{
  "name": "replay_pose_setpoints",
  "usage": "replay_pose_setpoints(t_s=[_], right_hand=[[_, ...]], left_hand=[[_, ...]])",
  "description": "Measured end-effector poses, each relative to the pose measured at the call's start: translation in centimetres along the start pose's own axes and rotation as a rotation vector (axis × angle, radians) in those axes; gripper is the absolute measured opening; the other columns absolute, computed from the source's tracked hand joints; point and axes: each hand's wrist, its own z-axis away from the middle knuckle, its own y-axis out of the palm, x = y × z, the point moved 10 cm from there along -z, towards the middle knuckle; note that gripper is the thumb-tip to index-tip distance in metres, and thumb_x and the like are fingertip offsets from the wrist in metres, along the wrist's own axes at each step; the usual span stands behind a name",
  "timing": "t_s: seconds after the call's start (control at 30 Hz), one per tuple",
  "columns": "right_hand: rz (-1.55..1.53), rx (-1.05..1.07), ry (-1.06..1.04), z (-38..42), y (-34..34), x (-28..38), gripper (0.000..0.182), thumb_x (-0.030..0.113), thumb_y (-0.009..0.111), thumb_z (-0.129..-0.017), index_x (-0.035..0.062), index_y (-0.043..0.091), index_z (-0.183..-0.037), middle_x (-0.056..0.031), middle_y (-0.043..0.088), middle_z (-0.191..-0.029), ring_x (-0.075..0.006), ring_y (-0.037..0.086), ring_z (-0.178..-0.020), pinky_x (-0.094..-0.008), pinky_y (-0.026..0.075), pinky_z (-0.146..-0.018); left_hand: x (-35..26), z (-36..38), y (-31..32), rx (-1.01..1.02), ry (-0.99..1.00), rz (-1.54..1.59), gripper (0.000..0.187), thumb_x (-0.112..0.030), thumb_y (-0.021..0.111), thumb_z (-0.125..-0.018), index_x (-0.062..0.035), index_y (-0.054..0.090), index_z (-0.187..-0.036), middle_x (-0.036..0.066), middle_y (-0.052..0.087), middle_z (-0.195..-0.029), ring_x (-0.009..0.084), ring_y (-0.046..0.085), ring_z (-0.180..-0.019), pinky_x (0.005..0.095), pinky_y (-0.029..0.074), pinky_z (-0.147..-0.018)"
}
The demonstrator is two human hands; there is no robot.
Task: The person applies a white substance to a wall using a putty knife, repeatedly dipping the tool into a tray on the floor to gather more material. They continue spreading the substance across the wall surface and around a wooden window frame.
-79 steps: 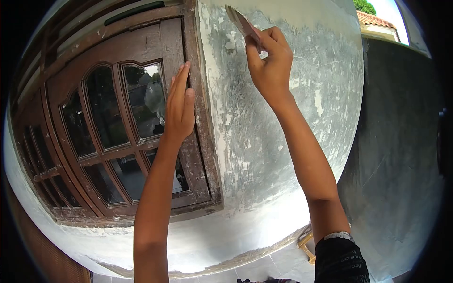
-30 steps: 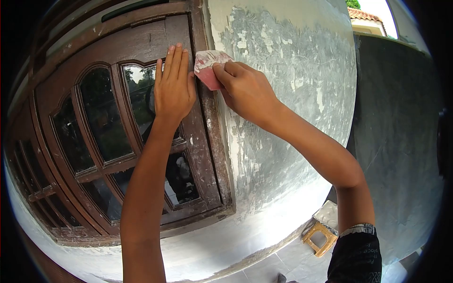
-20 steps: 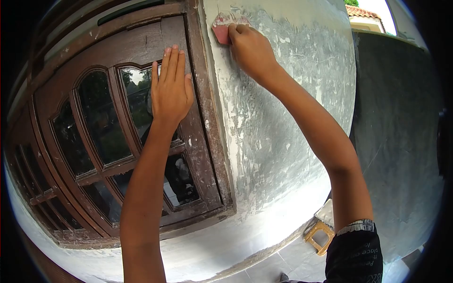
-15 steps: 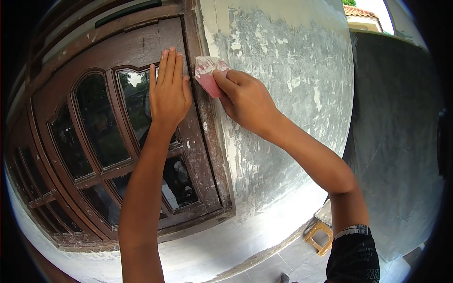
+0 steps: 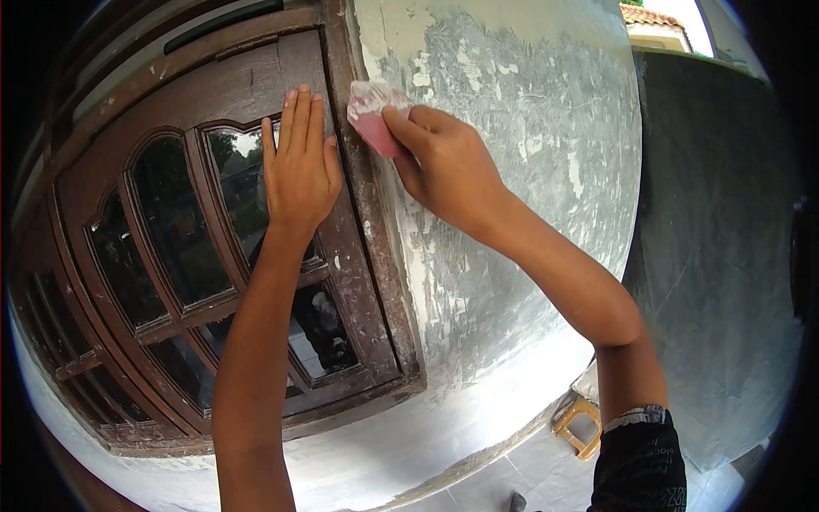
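Observation:
My left hand (image 5: 300, 175) lies flat with fingers stretched on the brown wooden window (image 5: 294, 64), partly over a glass pane. In my right hand (image 5: 448, 162) is a pink putty spreader (image 5: 375, 128), pinched between thumb and fingers. White putty is smeared over the spreader's upper part. Its left edge is at the wooden window frame (image 5: 350, 162), close to where the frame borders the wall (image 5: 512, 171). The wall is grey with patchy white putty marks. The fingers behind the spreader are hidden.
A yellowish plastic stool (image 5: 580, 427) stands on the tiled floor (image 5: 490, 478) at the lower right. A large dark panel (image 5: 717, 213) rises beyond the wall's right edge. A tiled roof (image 5: 653, 17) shows at the top right.
My right hand has moved slightly upward with the spreader along the window frame. My left hand stays flat on the window, shifted only a little in view.

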Motion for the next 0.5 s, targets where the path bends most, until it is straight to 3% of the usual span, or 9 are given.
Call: replay_pose_setpoints(t_s=[0.13,0.2,0.3,0.4,0.5], right_hand=[[0.141,-0.159,-0.018,-8.1,-1.4,-6.5,0.017,0.001,0.064,-0.077,0.0009,0.061,-0.093,-0.0163,0.063,-0.085,-0.0359,0.065,-0.089,-0.0437,0.056,-0.074],[0.283,-0.126,-0.088,-9.1,0.2,-8.6,0.028,0.003,0.066,-0.08,0.0011,0.065,-0.108,-0.0166,0.064,-0.085,-0.0386,0.064,-0.078,-0.0442,0.054,-0.071],[0.278,-0.051,-0.067,-3.7,2.4,-6.5,0.036,0.001,0.065,-0.078,-0.0011,0.059,-0.113,-0.0161,0.062,-0.093,-0.0369,0.064,-0.09,-0.0443,0.055,-0.074],[0.09,0.031,-0.096,2.7,2.9,-0.4,0.049,-0.001,0.073,-0.072,-0.002,0.061,-0.12,-0.0118,0.061,-0.092,-0.0319,0.066,-0.089,-0.0402,0.057,-0.073],[-0.009,-0.04,-0.005,-1.2,-0.5,-0.6,0.036,-0.002,0.07,-0.076,0.0023,0.066,-0.111,-0.0137,0.062,-0.084,-0.0346,0.066,-0.08,-0.0411,0.056,-0.071]], left_hand=[[0.0,0.1,0.1,0.0,-0.002,-0.014,0.053,-0.017,0.047,-0.097,0.001,0.045,-0.146,0.015,0.036,-0.158,0.028,0.029,-0.149,0.0541,0.018,-0.121],[0.1,0.2,0.2,0.005,-0.001,-0.007,0.054,-0.016,0.047,-0.097,0.0004,0.043,-0.148,0.015,0.036,-0.159,0.0285,0.029,-0.15,0.055,0.018,-0.121],[0.1,0.1,0.2,0.008,0.004,0.006,0.055,-0.016,0.046,-0.098,-0.0004,0.041,-0.15,0.015,0.035,-0.159,0.0289,0.028,-0.15,0.0559,0.018,-0.12],[0.0,0.2,-0.1,0.004,0.002,0.011,0.054,-0.017,0.046,-0.097,0.0003,0.043,-0.148,0.015,0.036,-0.159,0.0283,0.029,-0.15,0.0555,0.017,-0.121],[0.0,0.0,0.1,-0.001,0.008,-0.003,0.053,-0.018,0.047,-0.097,0.0013,0.045,-0.146,0.016,0.037,-0.158,0.0283,0.03,-0.149,0.0552,0.017,-0.121]])
